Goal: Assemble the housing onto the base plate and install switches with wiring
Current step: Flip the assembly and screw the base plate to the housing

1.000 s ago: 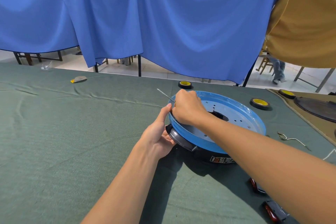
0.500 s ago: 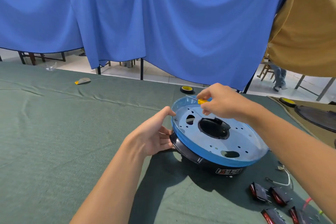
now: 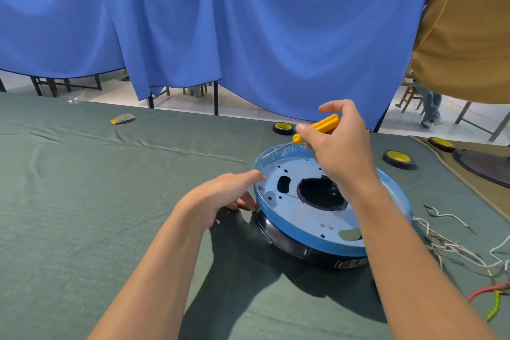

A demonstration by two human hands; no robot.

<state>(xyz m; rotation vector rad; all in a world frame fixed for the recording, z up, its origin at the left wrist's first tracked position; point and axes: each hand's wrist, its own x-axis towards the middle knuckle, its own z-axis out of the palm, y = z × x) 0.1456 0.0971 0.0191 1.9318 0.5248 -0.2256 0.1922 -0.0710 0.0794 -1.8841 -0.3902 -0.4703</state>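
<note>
On a table [image 3: 82, 201] covered in green cloth, right of centre, a round blue base plate [image 3: 303, 218] sits on top of a black housing [image 3: 287, 243], the pair lying flat as one stack. Two bare forearms reach in from the bottom edge. The left hand [image 3: 226, 193] steadies the stack at its left side: the thumb lies stretched along the plate's rim and the other fingers are curled against the edge just below it. The right hand [image 3: 339, 154] hovers above the far half of the plate, wrist bent, fingers closed round the handle of one yellow screwdriver [image 3: 323, 124]; its thin metal shaft slants down and to the left, with the tip at the plate's far-left rim. The plate shows one large round opening in the middle, one smaller oval cutout to its left, another cutout near the front right edge, and scattered small holes. Three rolls of black tape [image 3: 398, 159] with yellow cores lie beyond and to the right of the plate, well apart from each other. A tangle of white wires [image 3: 452, 248] lies just right of the housing, with one red wire [image 3: 485, 290] and one green wire [image 3: 494, 309] nearer the front edge. A blue curtain [image 3: 248, 22] hangs behind the table.
</note>
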